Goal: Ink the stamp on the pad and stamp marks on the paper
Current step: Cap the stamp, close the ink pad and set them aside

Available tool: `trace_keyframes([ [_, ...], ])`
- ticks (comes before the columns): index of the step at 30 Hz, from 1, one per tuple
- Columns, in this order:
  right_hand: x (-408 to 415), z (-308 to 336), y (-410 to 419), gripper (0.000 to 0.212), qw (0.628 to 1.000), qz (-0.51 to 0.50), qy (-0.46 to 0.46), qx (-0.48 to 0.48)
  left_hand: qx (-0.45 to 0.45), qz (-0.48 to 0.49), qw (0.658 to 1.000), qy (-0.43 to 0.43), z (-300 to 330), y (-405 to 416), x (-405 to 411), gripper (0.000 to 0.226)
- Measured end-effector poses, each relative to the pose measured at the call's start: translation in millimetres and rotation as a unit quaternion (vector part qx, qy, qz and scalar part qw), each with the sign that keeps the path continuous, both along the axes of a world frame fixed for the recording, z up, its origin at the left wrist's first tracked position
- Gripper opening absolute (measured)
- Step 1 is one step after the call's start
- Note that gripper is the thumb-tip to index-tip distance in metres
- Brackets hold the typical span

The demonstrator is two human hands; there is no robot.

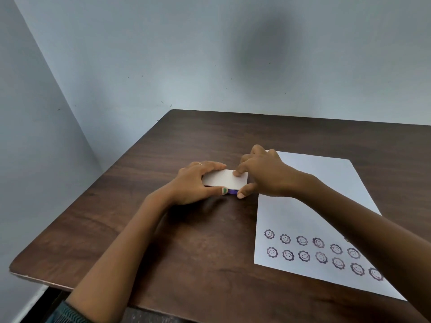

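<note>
Dark table (186, 252), and on its right side the paper (314, 206) already carries two rows of purple smiley-flower marks (303, 248) along its near edge; the far half is blank. So the stamping looks well under way, with room left. Both hands are on the ink pad (225, 180), just left of the paper. Left hand (193, 180) clamps its left end, right hand (263, 173) pinches the right end, finger on the white lid. Lid looks down. No stamp in sight.
</note>
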State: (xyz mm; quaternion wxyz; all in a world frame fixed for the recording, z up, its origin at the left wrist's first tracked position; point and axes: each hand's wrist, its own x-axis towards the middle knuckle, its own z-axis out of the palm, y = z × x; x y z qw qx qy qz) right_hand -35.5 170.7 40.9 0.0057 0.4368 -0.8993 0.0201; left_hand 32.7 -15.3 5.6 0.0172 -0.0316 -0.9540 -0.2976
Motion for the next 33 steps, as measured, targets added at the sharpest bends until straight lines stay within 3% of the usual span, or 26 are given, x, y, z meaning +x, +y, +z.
trace_keyframes([
  [7, -5, -11, 13, 0.052, 0.986, 0.113, 0.117, 0.037, -0.043, 0.0, 0.999, 0.018, -4, 10, -1, 0.068],
  [12, -17, -4, 16, 0.064, 0.99, 0.13, 0.05, -0.002, -0.057, 0.006, 0.996, 0.066, -14, 17, 4, 0.073],
  [14, -27, 3, 17, 0.057, 0.992, 0.12, 0.011, -0.046, -0.066, 0.014, 0.994, 0.086, -17, 18, 3, 0.076],
  [17, -44, 11, 24, 0.052, 0.99, 0.069, -0.035, -0.116, -0.06, 0.039, 0.993, 0.096, -15, 21, 3, 0.082],
  [22, -53, 20, 45, 0.05, 0.981, -0.047, -0.116, -0.148, -0.024, 0.086, 0.991, 0.1, -7, 27, 9, 0.083],
  [27, -35, 35, 72, 0.036, 0.949, -0.158, -0.191, -0.197, 0.027, 0.154, 0.987, 0.034, 7, 31, 10, 0.087],
  [30, -17, 39, 81, 0.043, 0.933, -0.223, -0.212, -0.188, 0.056, 0.187, 0.981, -0.01, 17, 36, 15, 0.09],
  [33, -2, 39, 85, 0.064, 0.923, -0.27, -0.241, -0.13, 0.017, 0.181, 0.982, -0.039, 24, 47, 22, 0.089],
])
